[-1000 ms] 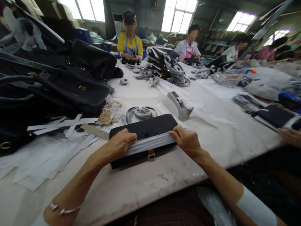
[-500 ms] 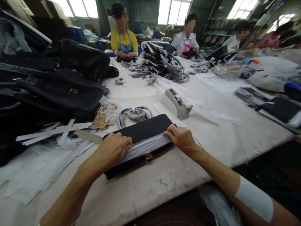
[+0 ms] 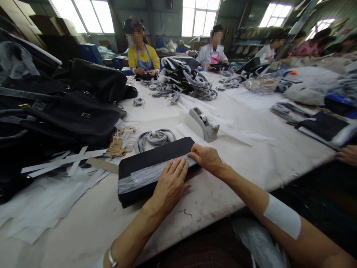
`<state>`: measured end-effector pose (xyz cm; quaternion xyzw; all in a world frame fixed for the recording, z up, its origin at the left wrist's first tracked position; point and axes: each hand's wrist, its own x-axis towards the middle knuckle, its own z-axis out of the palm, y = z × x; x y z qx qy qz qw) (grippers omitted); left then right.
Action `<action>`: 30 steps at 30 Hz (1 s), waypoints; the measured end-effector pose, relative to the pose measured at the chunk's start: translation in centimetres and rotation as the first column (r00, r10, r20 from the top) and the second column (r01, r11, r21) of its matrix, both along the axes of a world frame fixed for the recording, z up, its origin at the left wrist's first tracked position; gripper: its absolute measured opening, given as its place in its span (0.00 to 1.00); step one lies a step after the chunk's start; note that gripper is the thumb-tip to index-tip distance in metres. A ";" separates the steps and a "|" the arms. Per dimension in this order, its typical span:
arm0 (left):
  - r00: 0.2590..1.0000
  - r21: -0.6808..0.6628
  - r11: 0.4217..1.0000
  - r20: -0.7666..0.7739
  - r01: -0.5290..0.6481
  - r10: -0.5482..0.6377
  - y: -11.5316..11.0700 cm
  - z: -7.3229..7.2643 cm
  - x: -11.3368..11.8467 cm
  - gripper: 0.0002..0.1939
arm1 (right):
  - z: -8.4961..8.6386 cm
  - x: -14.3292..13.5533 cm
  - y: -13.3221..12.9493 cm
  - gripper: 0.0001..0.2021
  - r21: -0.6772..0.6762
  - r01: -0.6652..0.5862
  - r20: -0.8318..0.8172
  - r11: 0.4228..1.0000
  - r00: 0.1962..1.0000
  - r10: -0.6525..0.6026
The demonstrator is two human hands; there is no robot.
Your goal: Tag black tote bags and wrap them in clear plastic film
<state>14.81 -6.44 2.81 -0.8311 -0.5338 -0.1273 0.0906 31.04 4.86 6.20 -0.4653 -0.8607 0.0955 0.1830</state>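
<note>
A black bag (image 3: 156, 154) lies on the table in front of me, with a translucent white strip (image 3: 145, 175) along its front. My left hand (image 3: 174, 178) rests flat on the strip and the bag's front, fingers stretched out. At the bag's right end, my right hand (image 3: 205, 158) pinches the end of the white strip. The brown buckle tab is out of sight. Behind the bag sit a coiled, wrapped strap (image 3: 157, 137) and a grey tape dispenser (image 3: 204, 124).
Black bags (image 3: 92, 108) are heaped at the left, above paper tags (image 3: 118, 147) and white sheets (image 3: 47, 201). More wrapped bags (image 3: 186, 76) stand mid-table. Several people sit beyond. Another person's hand (image 3: 347, 154) is at the right edge.
My left hand has moved right from the bag's left end and flattened onto the strip. The strip now lies smooth across the front. The view has shifted slightly, and a person's hand shows at right.
</note>
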 end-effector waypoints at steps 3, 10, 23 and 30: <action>1.000 -0.005 1.000 0.005 -0.029 0.029 -0.2 0.1 -0.1 0.31 | 0.5 1.1 1.1 0.08 -0.098 0.037 -0.129 0.995 0.990 -0.050; 0.999 -0.006 0.998 0.001 -0.055 0.055 -0.5 0.0 0.3 0.30 | -0.5 5.2 2.8 0.16 -0.523 0.120 -0.413 0.844 0.830 -0.374; 0.998 0.069 0.997 -0.065 0.017 -0.012 -0.8 -1.1 -0.5 0.25 | -0.3 3.5 -0.2 0.18 -0.146 0.231 -0.434 0.962 0.859 -0.272; 0.996 0.179 0.983 -0.092 0.033 -0.016 -0.7 -1.5 -0.7 0.24 | 1.9 2.2 -0.8 0.16 -0.292 0.133 -0.209 0.947 0.957 -0.199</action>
